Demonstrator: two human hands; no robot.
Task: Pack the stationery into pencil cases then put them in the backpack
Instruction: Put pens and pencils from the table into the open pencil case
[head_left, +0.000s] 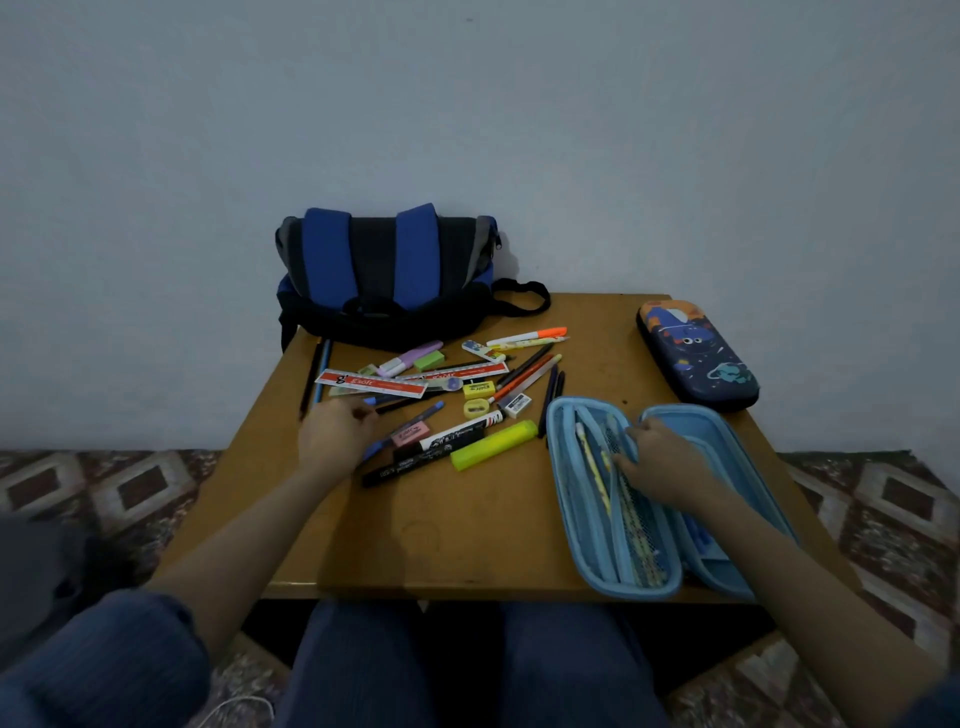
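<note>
While few pencils (592, 462) are lying in the open light-blue zip pencil case (562, 499), the right hand (660, 460) is gripping its mesh divider (632, 496). Left of it, the left hand (335, 434) is curling over the loose stationery (467, 431), grip unclear. Closed navy printed hard case (698, 358) and blue-black fabric backpack (384, 275) are waiting beyond it.

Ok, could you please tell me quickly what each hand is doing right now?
Left hand: on the loose stationery, fingers curled; a grip cannot be told.
Right hand: grips the mesh flap of the open blue pencil case.
</note>
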